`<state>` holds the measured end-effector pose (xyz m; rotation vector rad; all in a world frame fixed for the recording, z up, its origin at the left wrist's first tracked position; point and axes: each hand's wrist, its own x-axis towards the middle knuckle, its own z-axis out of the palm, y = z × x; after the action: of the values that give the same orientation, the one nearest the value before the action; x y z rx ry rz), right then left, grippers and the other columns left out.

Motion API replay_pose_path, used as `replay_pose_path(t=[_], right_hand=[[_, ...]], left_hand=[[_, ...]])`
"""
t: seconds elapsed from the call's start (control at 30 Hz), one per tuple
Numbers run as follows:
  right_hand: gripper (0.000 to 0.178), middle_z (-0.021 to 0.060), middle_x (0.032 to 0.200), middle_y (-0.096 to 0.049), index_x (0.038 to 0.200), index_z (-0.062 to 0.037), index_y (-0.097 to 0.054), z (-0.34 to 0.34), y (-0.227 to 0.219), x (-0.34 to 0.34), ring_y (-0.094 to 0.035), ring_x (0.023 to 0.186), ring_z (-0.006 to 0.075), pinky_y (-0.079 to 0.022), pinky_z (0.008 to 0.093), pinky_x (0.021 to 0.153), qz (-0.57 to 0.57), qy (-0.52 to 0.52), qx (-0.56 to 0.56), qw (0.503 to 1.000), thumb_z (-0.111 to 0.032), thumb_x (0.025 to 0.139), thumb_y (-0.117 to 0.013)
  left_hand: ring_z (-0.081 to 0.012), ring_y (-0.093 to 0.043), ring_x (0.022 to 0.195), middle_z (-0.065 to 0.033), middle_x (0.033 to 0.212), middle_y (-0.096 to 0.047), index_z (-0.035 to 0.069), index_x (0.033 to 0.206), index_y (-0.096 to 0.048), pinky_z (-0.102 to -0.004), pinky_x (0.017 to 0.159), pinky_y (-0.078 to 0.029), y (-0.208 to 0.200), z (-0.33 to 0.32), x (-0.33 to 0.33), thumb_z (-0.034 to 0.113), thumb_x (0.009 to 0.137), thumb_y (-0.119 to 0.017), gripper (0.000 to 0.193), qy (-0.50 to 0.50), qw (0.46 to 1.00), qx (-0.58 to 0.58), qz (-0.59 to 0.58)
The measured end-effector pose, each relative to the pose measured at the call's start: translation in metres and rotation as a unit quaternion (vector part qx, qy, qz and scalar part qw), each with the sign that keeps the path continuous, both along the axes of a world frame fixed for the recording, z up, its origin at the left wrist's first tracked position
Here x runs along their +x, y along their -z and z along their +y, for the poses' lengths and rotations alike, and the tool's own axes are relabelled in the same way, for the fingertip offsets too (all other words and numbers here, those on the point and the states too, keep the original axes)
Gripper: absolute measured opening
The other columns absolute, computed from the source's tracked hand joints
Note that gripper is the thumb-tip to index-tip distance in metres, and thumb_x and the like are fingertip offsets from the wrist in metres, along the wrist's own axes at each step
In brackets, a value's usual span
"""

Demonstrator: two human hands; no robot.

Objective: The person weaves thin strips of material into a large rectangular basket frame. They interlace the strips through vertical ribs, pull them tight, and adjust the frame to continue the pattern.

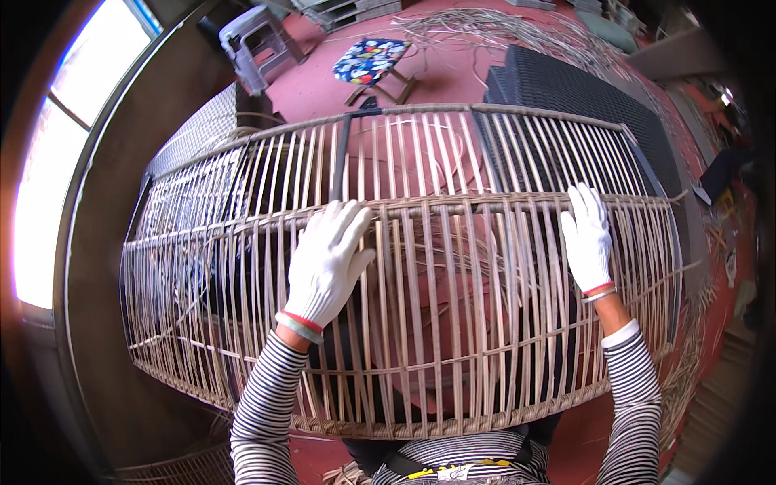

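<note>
A large frame wrapped with pale rattan strands lies across my lap and fills most of the view. Both my hands wear white gloves. My left hand rests flat on the strands near the middle crossbar, fingers spread. My right hand lies on the strands at the right, fingertips reaching that same crossbar. Neither hand is closed around anything. My forearms in striped sleeves come up from the lower edge.
A small stool with a patterned cushion stands on the red floor beyond the frame. A grey plastic stool is at the far left. A dark woven panel and loose rattan strands lie behind. A bright window is at left.
</note>
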<state>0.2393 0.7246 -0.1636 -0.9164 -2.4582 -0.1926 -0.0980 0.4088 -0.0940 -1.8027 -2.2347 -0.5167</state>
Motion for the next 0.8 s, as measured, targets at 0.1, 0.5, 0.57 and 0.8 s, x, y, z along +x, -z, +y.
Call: replay_pose_path(t=[0.1, 0.5, 0.57, 0.8], right_hand=[[0.046, 0.011, 0.158, -0.058, 0.151, -0.01, -0.06, 0.003, 0.013, -0.009, -0.046, 0.154, 0.0325, -0.028, 0.052, 0.132, -0.016, 0.008, 0.036, 0.999, -0.015, 0.105, -0.062], [0.041, 0.0105, 0.157, -0.061, 0.151, -0.0094, -0.062, 0.043, 0.022, 0.007, -0.044, 0.157, 0.0297, -0.021, 0.0494, 0.133, -0.001, -0.03, -0.022, 0.999, -0.022, 0.116, -0.045], [0.04, 0.0107, 0.157, -0.061, 0.149, -0.0087, -0.064, 0.047, 0.014, 0.004, -0.044, 0.157, 0.0294, -0.021, 0.0493, 0.134, -0.008, -0.02, -0.063, 0.998, -0.022, 0.116, -0.045], [0.032, 0.0141, 0.145, -0.068, 0.132, -0.0062, -0.075, -0.072, -0.046, -0.173, -0.065, 0.132, 0.0263, -0.048, 0.0407, 0.119, 0.173, -0.183, -0.141, 0.957, -0.005, 0.102, -0.065]], left_hand=[[-0.0323, -0.063, 0.129, -0.0142, 0.138, -0.067, 0.003, 0.137, -0.067, -0.0438, 0.108, -0.053, 0.005, 0.001, -0.012, 0.022, 0.09, -0.083, 0.053, 0.02, 0.999, 0.023, -0.018], [-0.0258, -0.078, 0.108, -0.0117, 0.12, -0.08, 0.008, 0.131, -0.075, -0.0364, 0.097, -0.063, 0.012, -0.07, -0.08, 0.008, 0.094, -0.079, 0.038, -0.025, 0.97, 0.232, -0.07], [-0.0208, -0.079, 0.091, -0.0054, 0.114, -0.08, 0.013, 0.121, -0.077, -0.0308, 0.082, -0.063, 0.005, -0.119, -0.127, 0.017, 0.098, -0.076, 0.024, -0.134, 0.965, 0.226, -0.006], [-0.0254, -0.076, 0.092, -0.0083, 0.108, -0.078, 0.013, 0.112, -0.077, -0.0341, 0.083, -0.061, 0.027, -0.204, -0.197, 0.022, 0.096, -0.08, 0.018, -0.267, 0.957, 0.108, -0.042]])
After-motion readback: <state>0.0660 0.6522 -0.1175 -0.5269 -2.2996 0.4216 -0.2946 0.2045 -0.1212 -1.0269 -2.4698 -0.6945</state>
